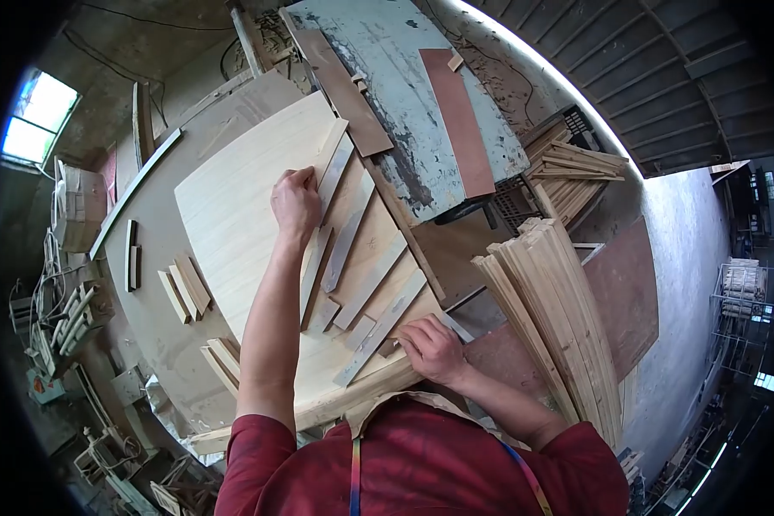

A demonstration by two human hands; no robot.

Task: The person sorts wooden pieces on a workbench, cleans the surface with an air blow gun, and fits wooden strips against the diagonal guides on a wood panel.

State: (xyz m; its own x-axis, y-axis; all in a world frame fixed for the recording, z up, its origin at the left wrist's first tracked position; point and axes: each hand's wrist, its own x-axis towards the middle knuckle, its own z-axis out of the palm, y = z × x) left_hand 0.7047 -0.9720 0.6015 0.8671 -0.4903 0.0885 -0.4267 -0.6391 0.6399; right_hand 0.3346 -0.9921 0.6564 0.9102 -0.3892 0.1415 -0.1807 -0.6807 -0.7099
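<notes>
A pale wooden panel [232,198] lies before me, with several grey-faced wooden strips [353,228] slanting across its right part. My left hand [297,205] is closed at the upper part of the panel. Its pinched fingers meet the lower end of a thin pale wooden strip [333,142], beside a grey-faced one. Near the panel's front edge, my right hand [434,349] rests with curled fingers, close to the end of a long strip [380,328]. A small wood piece [389,347] shows by its fingertips; what lies under the fingers is hidden.
Short wood pieces [185,291] lie left of the panel on the brown board [159,344]. A worn pale-blue table [404,52] bearing reddish boards [460,120] stands beyond. Long wooden slats [568,318] are stacked at my right, near a black crate [580,125] of sticks.
</notes>
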